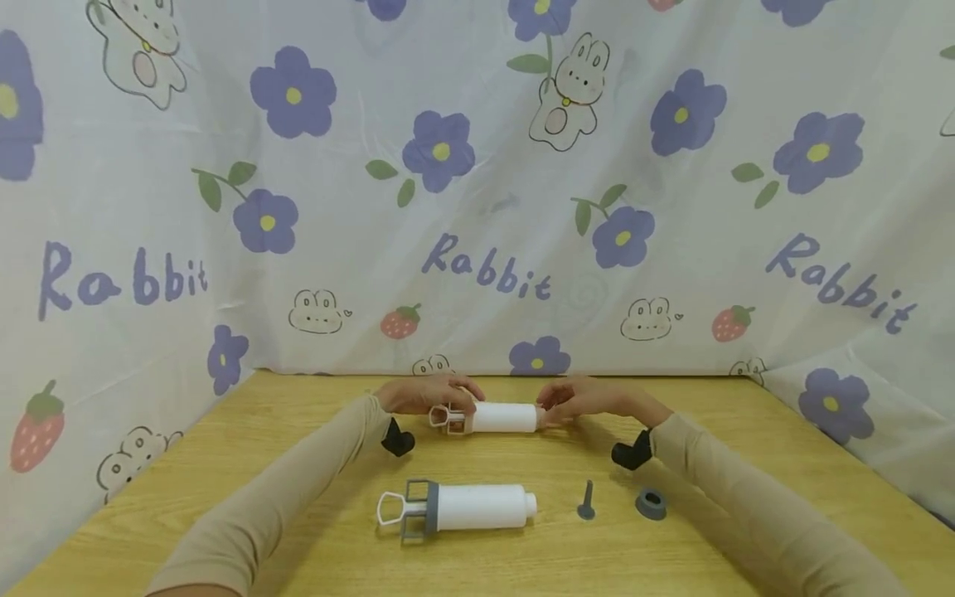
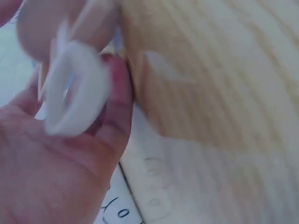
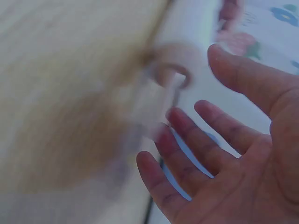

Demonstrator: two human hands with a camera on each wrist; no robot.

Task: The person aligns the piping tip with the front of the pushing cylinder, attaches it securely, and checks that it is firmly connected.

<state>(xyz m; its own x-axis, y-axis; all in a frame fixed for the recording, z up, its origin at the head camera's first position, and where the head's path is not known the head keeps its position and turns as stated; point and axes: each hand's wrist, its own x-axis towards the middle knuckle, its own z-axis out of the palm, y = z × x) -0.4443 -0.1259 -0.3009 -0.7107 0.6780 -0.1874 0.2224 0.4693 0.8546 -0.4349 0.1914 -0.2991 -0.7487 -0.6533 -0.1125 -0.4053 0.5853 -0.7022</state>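
Toward the back of the table lies a syringe-like hand pump [image 1: 506,417] with a white barrel and a beige collar. My left hand [image 1: 429,394] grips it at the collar end, its fingers curled around the collar. In the left wrist view the pump's white ring handle [image 2: 77,91] stands out over the palm. At the other end, my right hand [image 1: 585,398] is beside the pump's tip. The right wrist view shows its fingers [image 3: 187,140] spread and fairly straight, close to the open round barrel end [image 3: 175,65], which is blurred.
Nearer on the wooden table [image 1: 298,547] lies a similar pump [image 1: 481,507] with a grey collar, its loop handle to the left. To its right are a small grey pointed nozzle [image 1: 587,502] and a grey ring-shaped piece [image 1: 652,503]. A rabbit-print cloth [image 1: 358,249] hangs behind.
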